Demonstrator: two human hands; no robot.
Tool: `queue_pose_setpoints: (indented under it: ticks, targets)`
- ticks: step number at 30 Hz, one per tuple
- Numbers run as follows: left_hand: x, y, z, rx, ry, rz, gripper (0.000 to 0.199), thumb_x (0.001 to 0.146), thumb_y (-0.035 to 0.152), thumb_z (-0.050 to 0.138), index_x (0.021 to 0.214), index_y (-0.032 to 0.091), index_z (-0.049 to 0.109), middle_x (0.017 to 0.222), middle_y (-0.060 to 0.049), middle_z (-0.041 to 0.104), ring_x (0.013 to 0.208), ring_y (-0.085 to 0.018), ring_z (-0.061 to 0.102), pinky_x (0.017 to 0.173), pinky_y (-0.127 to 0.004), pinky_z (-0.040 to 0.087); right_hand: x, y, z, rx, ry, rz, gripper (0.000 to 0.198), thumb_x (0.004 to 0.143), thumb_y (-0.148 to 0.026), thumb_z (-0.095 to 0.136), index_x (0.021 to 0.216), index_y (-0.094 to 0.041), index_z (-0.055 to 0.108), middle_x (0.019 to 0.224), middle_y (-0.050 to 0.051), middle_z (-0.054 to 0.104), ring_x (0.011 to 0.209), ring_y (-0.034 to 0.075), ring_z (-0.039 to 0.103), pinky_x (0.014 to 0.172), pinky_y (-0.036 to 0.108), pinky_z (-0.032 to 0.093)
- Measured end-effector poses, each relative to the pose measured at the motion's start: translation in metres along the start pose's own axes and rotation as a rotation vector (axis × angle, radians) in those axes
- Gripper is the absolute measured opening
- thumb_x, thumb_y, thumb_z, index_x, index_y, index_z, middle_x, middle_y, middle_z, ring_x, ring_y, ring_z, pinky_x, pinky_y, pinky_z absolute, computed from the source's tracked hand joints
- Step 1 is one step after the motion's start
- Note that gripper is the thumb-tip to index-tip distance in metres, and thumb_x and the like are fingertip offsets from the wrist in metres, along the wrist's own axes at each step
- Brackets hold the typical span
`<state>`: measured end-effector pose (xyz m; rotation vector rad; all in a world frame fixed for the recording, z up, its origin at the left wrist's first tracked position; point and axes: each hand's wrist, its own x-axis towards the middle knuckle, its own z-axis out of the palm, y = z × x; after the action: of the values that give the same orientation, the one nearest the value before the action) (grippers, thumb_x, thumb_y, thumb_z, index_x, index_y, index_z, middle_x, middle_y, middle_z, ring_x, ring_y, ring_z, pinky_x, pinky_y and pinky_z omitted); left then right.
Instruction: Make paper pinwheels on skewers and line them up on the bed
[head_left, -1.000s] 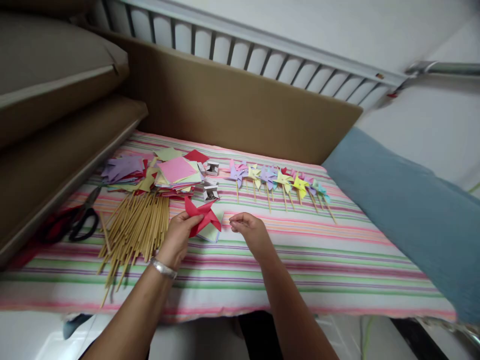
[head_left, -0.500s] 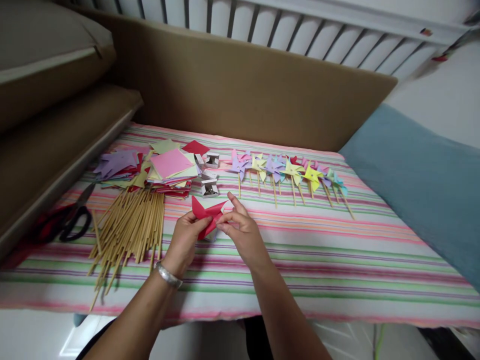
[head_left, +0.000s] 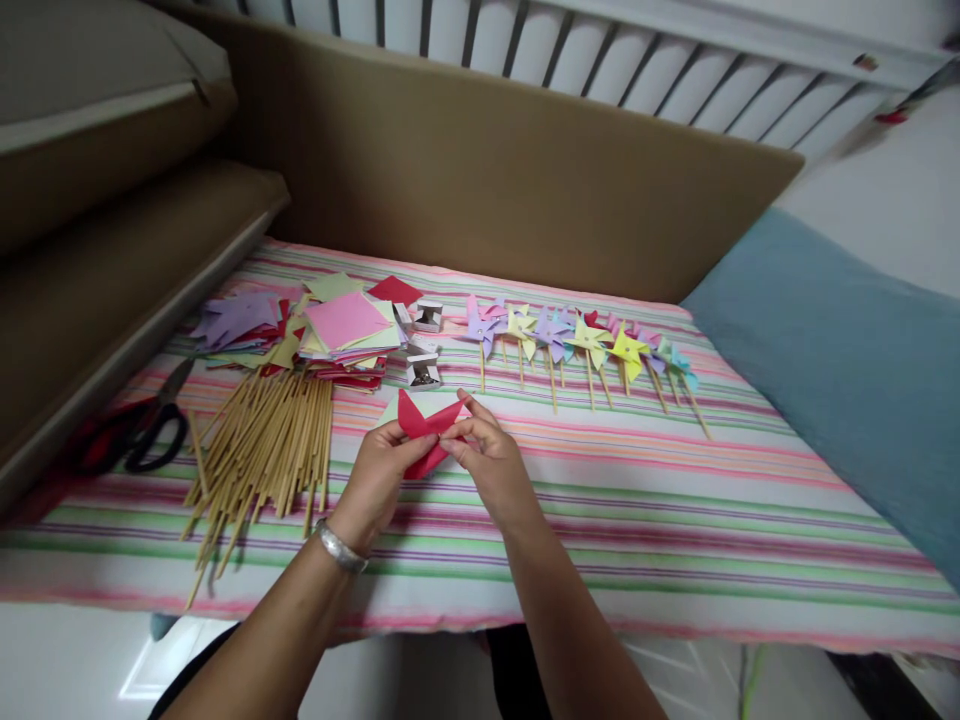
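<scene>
A red paper piece (head_left: 425, 414), its corners folded inward, is held up between my two hands over the striped cloth. My left hand (head_left: 386, 470) pinches its left side between thumb and fingers; a silver bangle (head_left: 340, 547) circles that wrist. From the right, my right hand (head_left: 487, 460) pinches the paper near its middle, and the fingertips of both hands nearly meet there. Anything small between the right fingertips is hidden. Pale green paper (head_left: 390, 412) shows under the red piece. Just beyond stands a small open white box (head_left: 424, 372) with tiny metal pieces inside.
Wooden sticks (head_left: 262, 450) lie heaped at left beside black-handled scissors (head_left: 154, 425). Coloured paper squares (head_left: 346, 322) are stacked behind them, near cut purple paper (head_left: 238, 322). Several finished pinwheels (head_left: 589, 340) lie in a row at back right. A brown board (head_left: 510, 190) borders the rear.
Both hands have shifted slightly right with the red paper. The right fingertips have come in closer to the left thumb at the paper's middle. The view has tilted a little.
</scene>
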<state>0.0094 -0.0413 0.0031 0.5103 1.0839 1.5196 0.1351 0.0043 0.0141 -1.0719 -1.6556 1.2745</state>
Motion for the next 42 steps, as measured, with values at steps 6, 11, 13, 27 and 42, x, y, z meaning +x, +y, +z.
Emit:
queue_pose_setpoints:
  ticks: [6,11,13,27,42]
  targets:
    - [0.0009,0.0018,-0.0005,-0.014,0.002,0.004,0.022,0.059,0.021,0.075,0.079,0.013,0.072,0.073,-0.005,0.072,0.065,-0.014,0.063,0.068,-0.026,0.047,-0.0014,0.0017,0.0032,-0.068,0.047,-0.1,0.005,0.072,-0.022,0.062,0.07,-0.022,0.066,0.14,0.005,0.042,0.132,0.022,0.033,0.108,0.039,0.022]
    - [0.001,0.0021,-0.0006,-0.013,0.008,0.001,0.021,0.059,0.022,0.076,0.079,0.015,0.073,0.074,-0.005,0.073,0.065,-0.014,0.063,0.067,-0.026,0.047,-0.0012,0.0045,0.0029,-0.082,0.026,-0.127,0.005,0.073,-0.021,0.061,0.07,-0.022,0.066,0.141,0.004,0.04,0.134,0.022,0.029,0.109,0.042,0.02]
    - [0.0012,0.0017,-0.0009,-0.007,0.007,0.007,0.021,0.059,0.022,0.075,0.079,0.015,0.073,0.073,-0.005,0.072,0.065,-0.014,0.063,0.068,-0.026,0.047,-0.0011,0.0051,0.0027,-0.086,0.016,-0.124,0.005,0.073,-0.02,0.061,0.07,-0.022,0.066,0.142,0.005,0.04,0.134,0.022,0.029,0.109,0.042,0.02]
    - [0.0019,0.0005,-0.0001,0.039,-0.016,0.008,0.02,0.057,0.023,0.076,0.076,0.016,0.073,0.073,-0.004,0.072,0.064,-0.014,0.061,0.065,-0.025,0.046,-0.0002,0.0064,0.0016,0.083,0.005,0.019,0.004,0.067,-0.024,0.063,0.065,-0.021,0.064,0.095,0.005,0.065,0.095,0.021,0.058,0.087,0.034,0.042]
    - [-0.0005,-0.0023,-0.0037,0.037,-0.024,-0.052,0.022,0.058,0.024,0.076,0.078,0.015,0.072,0.071,-0.004,0.071,0.064,-0.013,0.062,0.064,-0.024,0.046,0.0,0.0077,0.0072,0.264,0.068,0.204,0.008,0.057,-0.023,0.07,0.059,-0.018,0.064,0.054,-0.003,0.059,0.049,0.009,0.046,0.05,0.022,0.036]
